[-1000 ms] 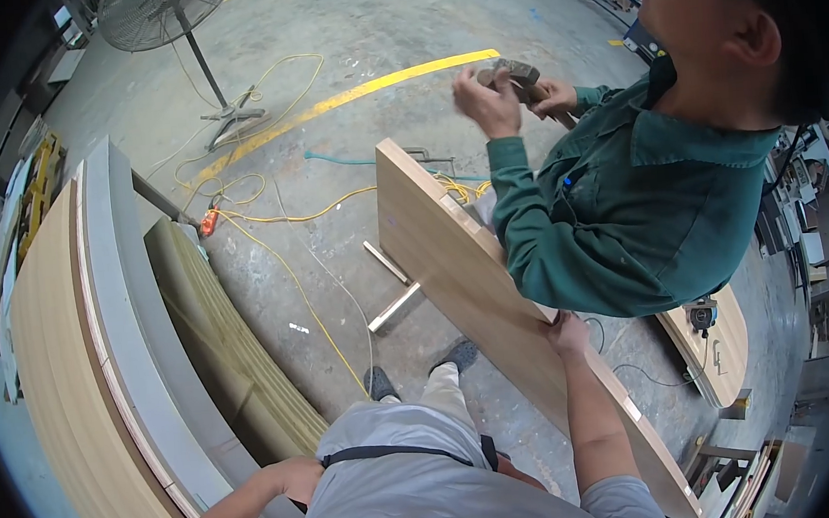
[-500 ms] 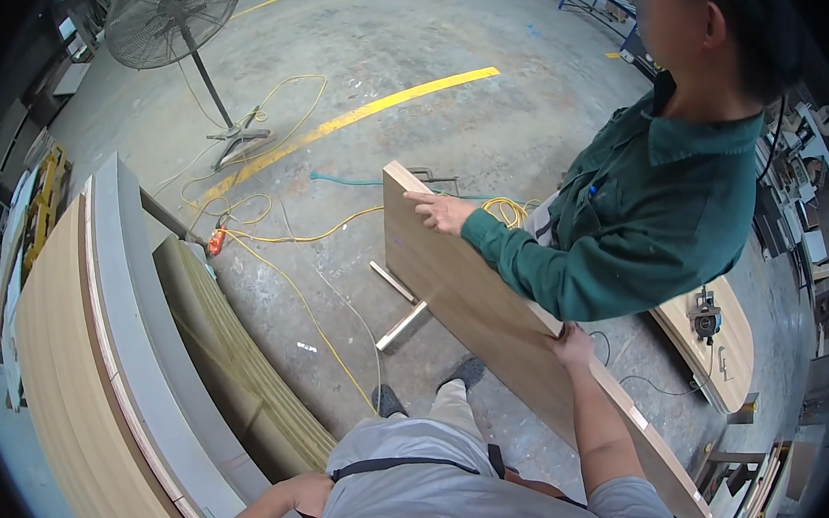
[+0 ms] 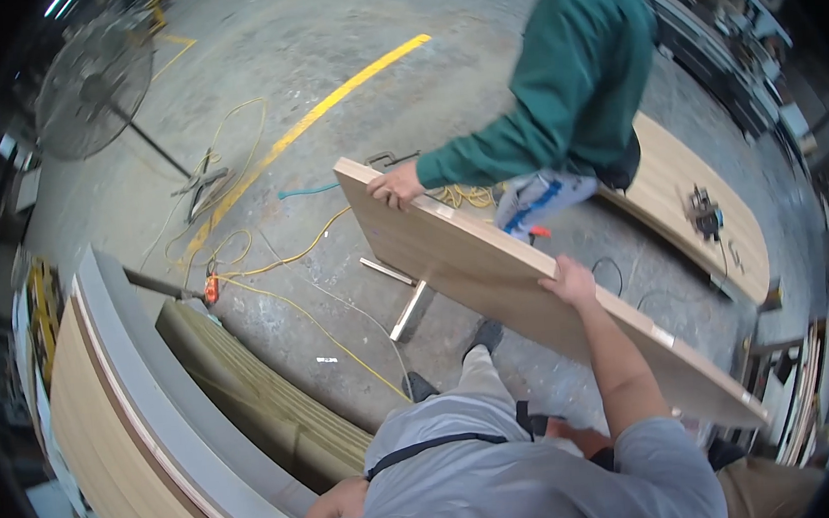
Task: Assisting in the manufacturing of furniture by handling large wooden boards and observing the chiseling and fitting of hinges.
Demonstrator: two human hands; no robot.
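Observation:
A large wooden panel (image 3: 474, 274) stands on its long edge, slanting across in front of me to the right. My right hand (image 3: 570, 282) is closed over its upper edge, near the middle. At the panel's far left end a co-worker in a green jacket (image 3: 556, 82) holds the same edge with one hand (image 3: 395, 186). My left hand (image 3: 348, 498) rests at my waist against my grey shirt, its fingers mostly hidden. Beneath the panel, two short wooden strips (image 3: 409, 310) lie on the floor.
Curved wood-faced and grey panels (image 3: 147, 446) stand at my left. A pedestal fan (image 3: 94, 89) and yellow cables (image 3: 288, 259) occupy the far left floor. Behind the panel lies a rounded board (image 3: 692, 198) bearing a power tool (image 3: 705, 213). Stacked boards (image 3: 805, 394) stand at right.
The co-worker has turned and stepped back to the right, still holding the panel's end. My view has shifted; my right hand remains on the panel's upper edge.

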